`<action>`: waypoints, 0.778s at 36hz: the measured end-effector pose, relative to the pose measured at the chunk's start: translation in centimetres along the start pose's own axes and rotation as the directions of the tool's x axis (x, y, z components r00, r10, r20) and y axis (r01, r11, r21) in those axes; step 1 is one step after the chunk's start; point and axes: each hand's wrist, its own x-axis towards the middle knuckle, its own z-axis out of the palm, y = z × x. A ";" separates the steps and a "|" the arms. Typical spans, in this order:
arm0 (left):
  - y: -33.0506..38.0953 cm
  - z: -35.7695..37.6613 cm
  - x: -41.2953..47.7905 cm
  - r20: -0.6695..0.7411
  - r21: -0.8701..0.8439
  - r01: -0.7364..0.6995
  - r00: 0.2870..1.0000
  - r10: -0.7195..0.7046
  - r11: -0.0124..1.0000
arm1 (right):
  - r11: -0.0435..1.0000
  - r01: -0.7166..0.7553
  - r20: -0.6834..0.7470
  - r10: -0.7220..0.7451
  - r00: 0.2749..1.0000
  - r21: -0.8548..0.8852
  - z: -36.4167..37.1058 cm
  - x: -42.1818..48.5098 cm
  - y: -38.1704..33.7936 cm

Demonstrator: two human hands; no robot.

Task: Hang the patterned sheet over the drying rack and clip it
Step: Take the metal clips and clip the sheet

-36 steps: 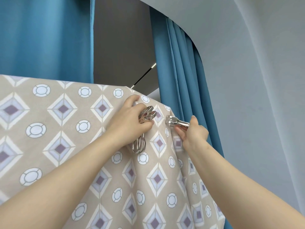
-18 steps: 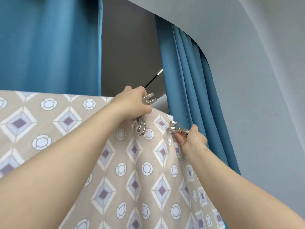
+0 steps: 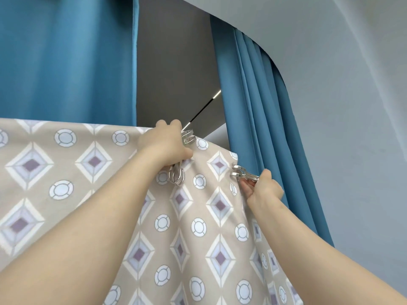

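Observation:
The beige patterned sheet (image 3: pixel 92 190), with diamonds and circles, hangs over a rail that it hides; its top fold runs across the left and middle of the head view. My left hand (image 3: pixel 167 146) grips a metal clip (image 3: pixel 176 176) at the fold, the clip's jaws (image 3: pixel 187 137) poking out above my fingers and its handle loops hanging below. Lower right, my right hand (image 3: pixel 263 188) pinches a second metal clip (image 3: pixel 242 173), whose jaws sit at the sheet's right edge.
Blue curtains hang behind, one panel at the left (image 3: pixel 66 58) and a pleated one at the right (image 3: pixel 259 119). Between them a grey wall (image 3: pixel 176 62) shows. A pale grey wall (image 3: pixel 352 128) fills the right side.
My left hand with its clip rose from the sheet's face to the top fold. The right hand stayed at the sheet's right edge with its clip. The view tilted upward.

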 end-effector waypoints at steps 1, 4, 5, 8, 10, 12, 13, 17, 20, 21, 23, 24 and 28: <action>0.1 0.1 -0.1 -0.022 -0.009 0.001 1.000 -0.001 1.000 | 1.000 0.003 -0.002 -0.003 1.000 0.003 0.0 -0.2 -0.2; 0.6 0.0 -0.6 -0.076 -0.025 -0.010 0.997 0.008 1.000 | 0.999 -0.007 0.000 0.007 1.000 0.042 0.4 -0.6 -0.7; 0.7 -0.1 -0.7 -0.091 -0.029 -0.010 0.996 0.008 1.000 | 1.000 -0.012 0.002 0.012 1.000 0.028 0.7 -0.7 -0.9; 1.1 -0.2 -0.9 -0.133 -0.037 -0.007 0.991 0.002 0.999 | 0.999 -0.003 0.041 0.005 0.999 -0.052 1.9 -1.2 -1.2; 1.1 -0.2 -0.9 -0.155 -0.044 0.008 0.988 -0.014 0.999 | 0.995 0.018 0.085 -0.009 0.996 -0.097 2.4 -1.4 -1.3; 1.0 -0.4 -1.0 -0.173 -0.045 0.019 0.985 -0.026 0.999 | 0.989 0.012 0.136 0.008 0.991 -0.145 2.4 -1.7 -1.2; 0.9 -0.4 -1.1 -0.181 -0.046 0.022 0.983 -0.030 0.999 | 0.987 -0.002 0.162 0.028 0.986 -0.162 2.3 -1.8 -1.1; 0.8 -0.7 -1.3 -0.214 -0.057 -0.003 0.977 -0.009 0.998 | 0.974 -0.030 0.204 0.077 0.976 -0.224 2.0 -2.0 -0.9; 0.5 -0.9 -1.5 -0.220 -0.124 -0.043 0.975 0.015 0.991 | 0.969 -0.078 0.221 0.131 0.966 -0.234 2.0 -2.2 -1.3; 0.3 -0.8 -1.7 -0.226 -0.168 -0.066 0.974 0.027 0.984 | 0.966 -0.088 0.235 0.146 0.961 -0.242 2.0 -2.3 -1.3; 0.0 -0.5 -2.1 -0.261 -0.268 -0.132 0.964 0.060 0.954 | 0.963 -0.085 0.256 0.152 0.955 -0.254 2.1 -2.6 -1.4; -0.1 -0.3 -2.5 -0.283 -0.318 -0.169 0.956 0.077 0.933 | 0.968 -0.077 0.252 0.139 0.958 -0.241 2.0 -2.7 -1.4; -0.4 0.7 -4.5 -0.362 -0.483 -0.259 0.929 0.079 0.837 | 0.985 0.079 0.071 -0.069 0.995 -0.152 1.5 -3.6 -2.0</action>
